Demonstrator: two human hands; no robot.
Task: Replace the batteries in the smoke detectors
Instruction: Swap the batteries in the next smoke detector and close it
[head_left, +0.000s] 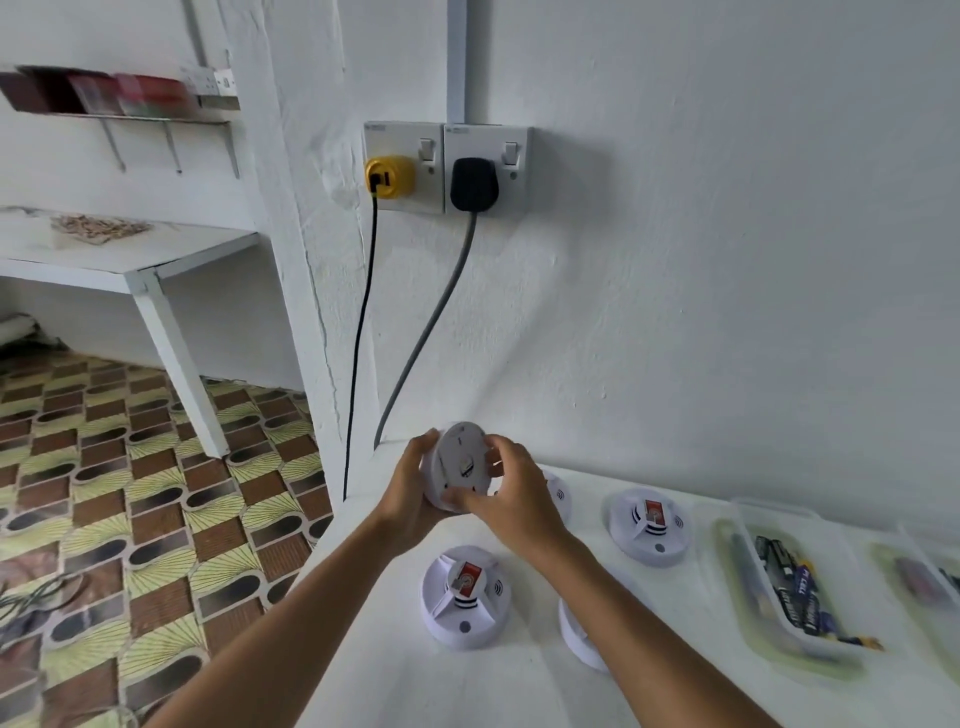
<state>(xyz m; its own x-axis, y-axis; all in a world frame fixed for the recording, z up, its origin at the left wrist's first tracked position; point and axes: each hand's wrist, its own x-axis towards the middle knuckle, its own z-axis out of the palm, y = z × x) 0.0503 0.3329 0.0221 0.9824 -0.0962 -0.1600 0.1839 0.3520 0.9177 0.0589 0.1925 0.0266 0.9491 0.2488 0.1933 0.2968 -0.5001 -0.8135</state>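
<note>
Both my hands hold a white round smoke detector (460, 457) above the far left corner of the white table (415, 680), its back turned toward me. My left hand (410, 488) grips its left rim. My right hand (511, 493) curls round its right and lower edge. On the table lie other white smoke detectors: one (464, 597) with a red label near me, one (649, 527) farther right, one (582, 639) partly under my right forearm, and one (558, 493) mostly hidden behind my right hand.
A clear plastic tray (779, 582) with several dark batteries lies at the right, another tray (924, 587) beyond it at the edge. Wall sockets with a yellow plug (388, 177) and a black plug (472, 183) hang cables down behind the table. Patterned floor lies left.
</note>
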